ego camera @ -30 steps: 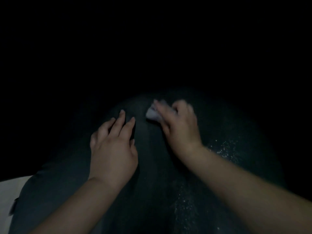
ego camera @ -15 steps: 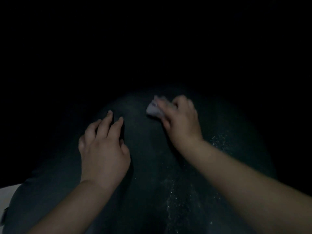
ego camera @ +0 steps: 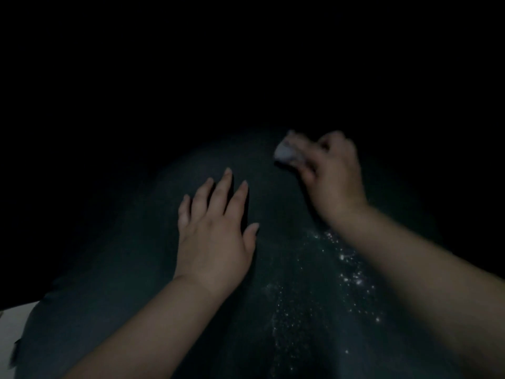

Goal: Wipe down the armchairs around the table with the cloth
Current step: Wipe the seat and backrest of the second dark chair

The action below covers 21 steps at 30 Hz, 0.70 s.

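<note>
The wiping is under way and, as far as the dim picture lets one judge, far from finished. Only one armchair (ego camera: pixel 142 283) shows: a broad, dark, rounded upholstered surface that fills the lower half of the view, its far edge curving away into blackness. A scatter of bright specks (ego camera: pixel 341 269), droplets or dust, I cannot tell which, glints on the fabric below the right forearm and trails toward the near edge, so that patch at least looks unwiped. Any other chairs and the table itself are lost in the dark, so how many remain cannot be said.

The right hand (ego camera: pixel 334 176) works near the far edge of the chair's curve, its fingers curled round a small, pale, bunched cloth (ego camera: pixel 285 153) that pokes out past the knuckles and sits against the fabric; the hand and cloth are blurred. The left hand (ego camera: pixel 213 236) lies flat on the upholstery nearer the middle, palm down, fingers straight and slightly spread, thumb out to the side, holding nothing; it seems to steady the person. A pale strip (ego camera: pixel 13 318) shows at the lower left corner, beside the chair.
</note>
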Each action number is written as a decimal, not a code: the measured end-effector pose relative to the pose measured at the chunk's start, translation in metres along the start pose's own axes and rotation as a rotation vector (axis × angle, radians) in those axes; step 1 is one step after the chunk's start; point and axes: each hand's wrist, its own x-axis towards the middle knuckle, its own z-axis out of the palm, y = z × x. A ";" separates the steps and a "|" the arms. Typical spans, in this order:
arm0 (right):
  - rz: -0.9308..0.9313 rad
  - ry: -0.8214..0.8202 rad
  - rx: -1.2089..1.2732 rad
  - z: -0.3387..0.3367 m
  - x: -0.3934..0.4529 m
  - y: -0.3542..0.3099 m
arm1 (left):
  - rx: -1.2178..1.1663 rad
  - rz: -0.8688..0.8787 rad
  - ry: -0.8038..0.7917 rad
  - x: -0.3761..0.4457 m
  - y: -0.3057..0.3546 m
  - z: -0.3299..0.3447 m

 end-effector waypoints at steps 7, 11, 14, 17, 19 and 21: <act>0.306 0.155 0.009 -0.010 -0.064 0.016 | 0.008 -0.015 -0.014 0.003 0.005 0.004; -0.008 -0.059 0.088 0.000 -0.070 -0.016 | -0.001 -0.021 -0.013 0.003 0.008 0.003; 0.056 0.031 0.008 -0.010 -0.021 0.015 | -0.005 -0.021 0.001 0.003 0.007 0.005; 0.199 0.116 -0.040 -0.021 -0.013 0.046 | -0.006 -0.017 0.010 0.004 0.007 0.005; 0.263 0.149 -0.035 -0.023 -0.038 0.045 | -0.006 -0.021 0.012 0.004 0.007 0.005; 0.274 0.138 0.006 -0.020 -0.070 0.028 | -0.008 -0.023 0.013 0.004 0.007 0.004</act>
